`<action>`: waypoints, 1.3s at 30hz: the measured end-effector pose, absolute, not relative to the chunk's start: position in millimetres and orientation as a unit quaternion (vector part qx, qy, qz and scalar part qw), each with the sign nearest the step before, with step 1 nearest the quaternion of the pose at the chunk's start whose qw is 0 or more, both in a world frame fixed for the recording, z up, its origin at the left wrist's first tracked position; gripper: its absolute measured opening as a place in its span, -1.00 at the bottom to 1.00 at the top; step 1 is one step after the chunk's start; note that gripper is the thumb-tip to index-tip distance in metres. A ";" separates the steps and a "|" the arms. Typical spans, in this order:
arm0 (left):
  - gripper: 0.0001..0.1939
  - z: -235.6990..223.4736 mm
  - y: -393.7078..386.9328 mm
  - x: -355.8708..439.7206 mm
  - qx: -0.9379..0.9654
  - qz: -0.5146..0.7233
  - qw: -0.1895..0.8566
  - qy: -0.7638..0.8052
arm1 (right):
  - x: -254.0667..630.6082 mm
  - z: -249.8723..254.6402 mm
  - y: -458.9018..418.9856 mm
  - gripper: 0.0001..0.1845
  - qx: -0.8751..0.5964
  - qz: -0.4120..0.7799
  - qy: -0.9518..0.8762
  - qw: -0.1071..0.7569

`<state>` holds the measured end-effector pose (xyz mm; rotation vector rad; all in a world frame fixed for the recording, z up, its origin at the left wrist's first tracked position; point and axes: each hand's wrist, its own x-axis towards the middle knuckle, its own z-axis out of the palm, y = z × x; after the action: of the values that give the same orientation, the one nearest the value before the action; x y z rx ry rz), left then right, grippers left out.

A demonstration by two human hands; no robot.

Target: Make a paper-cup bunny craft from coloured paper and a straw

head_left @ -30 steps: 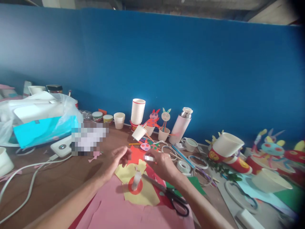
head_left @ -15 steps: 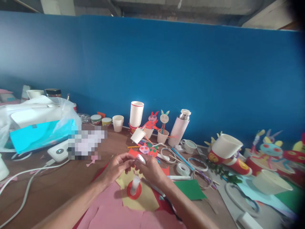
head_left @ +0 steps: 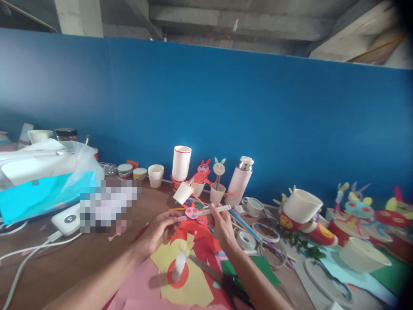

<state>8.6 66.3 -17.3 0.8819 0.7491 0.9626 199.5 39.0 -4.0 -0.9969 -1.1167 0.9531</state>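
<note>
My right hand [head_left: 222, 224] is closed around a white marker [head_left: 205, 211], held nearly level with its tip end towards the left. Between the fingertips of my left hand [head_left: 163, 228] is a small pink piece that looks like the marker's cap [head_left: 181, 218]. Just behind the marker shows a pink paper face [head_left: 192, 212] with red eyes. Below my hands, a small whitish bottle [head_left: 180, 266] stands on a red paper circle [head_left: 172, 282], over yellow paper [head_left: 196, 290]. Scissors [head_left: 230, 285] lie partly under my right forearm.
Paper cups [head_left: 181, 163], rabbit figures [head_left: 219, 167] and a pink thermos [head_left: 239, 183] stand along the blue partition. On the right are a tape roll [head_left: 247, 241], green paper [head_left: 267, 269] and cup figures [head_left: 359, 209]. Left are a plastic bag [head_left: 48, 172] and a white cabled device [head_left: 67, 218].
My hands were together and have moved apart, the left to the left and the right to the right. The marker now shows at length between them. The view has tilted up slightly.
</note>
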 end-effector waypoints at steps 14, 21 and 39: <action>-0.84 -26.2 76.9 8.6 0.425 0.454 0.710 0.330 | 194.6 -1.3 33.3 -0.64 -0.378 0.398 -0.501 0.669; -0.81 -23.9 74.2 9.0 0.410 0.454 0.718 0.332 | 192.3 0.2 27.4 -0.66 -0.416 0.361 -0.530 0.645; -0.80 -22.0 69.9 8.9 0.414 0.431 0.745 0.298 | 181.0 0.1 22.5 -0.67 -0.403 0.416 -0.511 0.635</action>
<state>8.9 69.9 -22.0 0.9055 0.6520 0.9427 181.0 22.5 0.1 -0.9213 -1.1680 0.9516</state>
